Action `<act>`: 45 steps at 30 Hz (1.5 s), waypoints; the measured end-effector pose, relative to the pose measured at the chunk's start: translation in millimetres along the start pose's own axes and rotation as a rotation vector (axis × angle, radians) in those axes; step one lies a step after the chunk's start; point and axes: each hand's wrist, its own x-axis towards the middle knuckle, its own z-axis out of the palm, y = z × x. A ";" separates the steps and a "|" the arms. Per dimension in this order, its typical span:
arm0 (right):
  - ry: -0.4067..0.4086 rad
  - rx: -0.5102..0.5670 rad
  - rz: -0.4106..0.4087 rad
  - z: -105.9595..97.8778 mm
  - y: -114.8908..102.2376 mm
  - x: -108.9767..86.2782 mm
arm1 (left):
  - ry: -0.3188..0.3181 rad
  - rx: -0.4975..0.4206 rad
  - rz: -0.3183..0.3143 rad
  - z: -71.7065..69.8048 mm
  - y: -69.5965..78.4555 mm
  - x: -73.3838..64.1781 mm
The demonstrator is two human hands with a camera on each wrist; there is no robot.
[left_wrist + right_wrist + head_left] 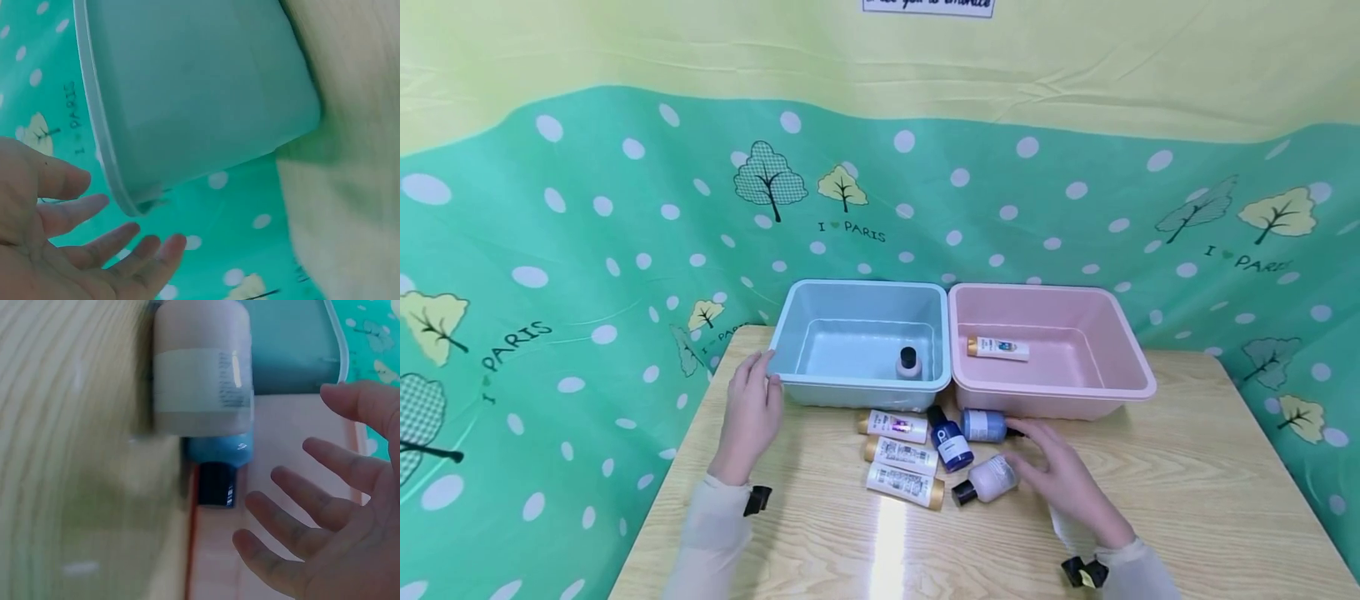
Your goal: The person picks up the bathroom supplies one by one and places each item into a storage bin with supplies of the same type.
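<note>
My left hand is by the near left corner of the blue bin; in the left wrist view its fingers are spread and hold nothing. My right hand, fingers extended, hovers beside a pale lilac bottle with a black cap. A light blue bottle lies just beyond it, against the pink bin. In the right wrist view a gap shows between the spread fingers and both bottles. A dark blue bottle lies left of them.
Several white tubes with gold caps, such as the nearest tube, lie in front of the blue bin. A black-capped bottle stands inside that bin. Another white tube lies in the pink bin. A patterned cloth hangs behind the wooden table.
</note>
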 end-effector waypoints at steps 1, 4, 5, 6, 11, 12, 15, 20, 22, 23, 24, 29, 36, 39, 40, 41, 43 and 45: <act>-0.012 0.021 0.012 0.3 3.1 -0.8 | -0.019 -0.037 -0.034 -0.5 -2.6 0.3; -0.072 0.121 0.065 0.4 10.7 -3.0 | -0.062 -0.138 -0.128 -1.1 -9.4 1.6; -0.093 0.156 0.080 0.5 13.2 -3.9 | -0.065 -0.168 -0.152 -0.8 -11.9 2.0; -0.114 0.189 0.103 0.6 15.5 -4.5 | -0.067 -0.201 -0.175 -0.6 -13.8 2.4; -0.210 0.317 0.193 2.1 25.5 -5.5 | -0.043 -0.313 -0.248 1.8 -24.2 4.4; -0.225 0.332 0.204 2.5 27.3 -5.2 | -0.041 -0.327 -0.259 2.1 -25.2 5.0; -0.264 0.375 0.216 4.1 33.9 -5.0 | -0.044 -0.359 -0.280 2.7 -26.6 6.6; -0.310 0.445 0.189 6.5 41.6 -4.0 | -0.054 -0.404 -0.308 2.5 -27.0 8.6; -0.325 0.462 0.176 7.2 43.6 -3.3 | -0.052 -0.427 -0.321 2.5 -27.5 9.3; -0.331 0.472 0.174 7.5 44.4 -3.0 | -0.051 -0.441 -0.328 2.5 -27.6 9.4; -0.337 0.479 0.173 7.7 44.9 -2.7 | -0.049 -0.455 -0.336 2.6 -27.9 9.6; -0.377 0.525 0.185 8.3 47.4 -2.7 | -0.048 -0.525 -0.392 2.6 -29.4 8.4; -0.398 0.575 0.178 9.1 53.6 -4.1 | -0.039 -0.598 -0.451 1.5 -29.7 7.3; -0.391 0.594 0.171 10.0 56.2 -5.0 | -0.040 -0.610 -0.455 0.9 -28.7 7.5; -0.388 0.599 0.171 10.4 56.9 -5.4 | -0.041 -0.613 -0.455 0.9 -28.7 7.5; -0.386 0.603 0.173 10.8 57.5 -5.7 | -0.043 -0.617 -0.456 1.0 -28.9 7.6; -0.379 0.609 0.183 11.3 58.0 -6.3 | -0.046 -0.624 -0.457 1.1 -29.4 7.8; -0.376 0.610 0.194 11.5 58.2 -6.7 | -0.047 -0.627 -0.462 1.4 -30.0 7.8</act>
